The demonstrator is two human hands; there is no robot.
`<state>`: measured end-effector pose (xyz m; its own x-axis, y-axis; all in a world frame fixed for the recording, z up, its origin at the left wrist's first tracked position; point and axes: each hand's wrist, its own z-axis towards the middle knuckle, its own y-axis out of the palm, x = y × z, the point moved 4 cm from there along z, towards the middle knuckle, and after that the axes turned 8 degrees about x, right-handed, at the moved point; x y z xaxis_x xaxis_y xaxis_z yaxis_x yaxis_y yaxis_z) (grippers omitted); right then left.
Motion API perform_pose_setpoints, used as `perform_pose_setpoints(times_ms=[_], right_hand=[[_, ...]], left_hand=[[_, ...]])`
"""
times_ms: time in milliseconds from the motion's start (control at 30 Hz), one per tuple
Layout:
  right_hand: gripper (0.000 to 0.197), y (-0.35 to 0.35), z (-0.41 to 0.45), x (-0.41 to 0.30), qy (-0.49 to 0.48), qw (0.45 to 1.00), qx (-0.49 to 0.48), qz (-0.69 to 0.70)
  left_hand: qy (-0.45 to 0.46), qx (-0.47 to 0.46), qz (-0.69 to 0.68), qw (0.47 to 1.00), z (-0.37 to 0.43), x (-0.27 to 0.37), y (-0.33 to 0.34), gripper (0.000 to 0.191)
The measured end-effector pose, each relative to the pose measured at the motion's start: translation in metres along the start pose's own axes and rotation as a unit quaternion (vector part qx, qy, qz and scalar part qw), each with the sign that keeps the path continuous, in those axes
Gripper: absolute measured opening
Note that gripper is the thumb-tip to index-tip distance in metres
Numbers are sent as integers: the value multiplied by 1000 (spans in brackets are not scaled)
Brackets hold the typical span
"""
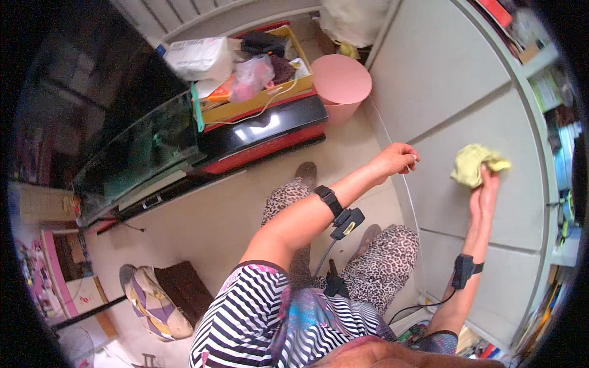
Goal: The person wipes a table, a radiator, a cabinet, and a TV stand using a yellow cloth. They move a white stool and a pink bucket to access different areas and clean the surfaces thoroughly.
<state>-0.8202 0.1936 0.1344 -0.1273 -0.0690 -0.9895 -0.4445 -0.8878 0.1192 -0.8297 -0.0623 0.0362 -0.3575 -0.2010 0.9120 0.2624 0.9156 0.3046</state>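
A crumpled yellow cloth (474, 165) is held in my right hand (488, 184), against or just in front of the pale grey panelled front of a cabinet (487, 124). The cloth is slightly blurred. To its left, my left hand (395, 158) hangs in the air near the panel's lower edge. Its fingers are loosely curled and slightly apart, with nothing visible in them. Each forearm wears a black strap with a small cabled device; one device (348, 223) is on the left arm, the other device (463, 271) on the right.
A pink bin (343, 80) stands on the tiled floor beside a low black and red cabinet (267, 133). On that cabinet sits a yellow box (257, 105) of bags and cloths. A patterned bag (156, 303) lies on the floor at lower left. Shelves with goods line the right.
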Motion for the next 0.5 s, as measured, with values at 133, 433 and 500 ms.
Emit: perform_pose_setpoints(times_ms=[133, 433, 500], right_hand=[[38, 122, -9, -74, -516, 741, -21, -428], [37, 101, 45, 101, -284, 604, -305, -679], [40, 98, 38, 118, -97, 779, -309, -536]], left_hand=[[30, 26, -44, 998, -8, -2, -39, 18], [62, 44, -96, 992, -17, 14, -76, 23], [143, 132, 26, 980, -18, 20, -83, 38]])
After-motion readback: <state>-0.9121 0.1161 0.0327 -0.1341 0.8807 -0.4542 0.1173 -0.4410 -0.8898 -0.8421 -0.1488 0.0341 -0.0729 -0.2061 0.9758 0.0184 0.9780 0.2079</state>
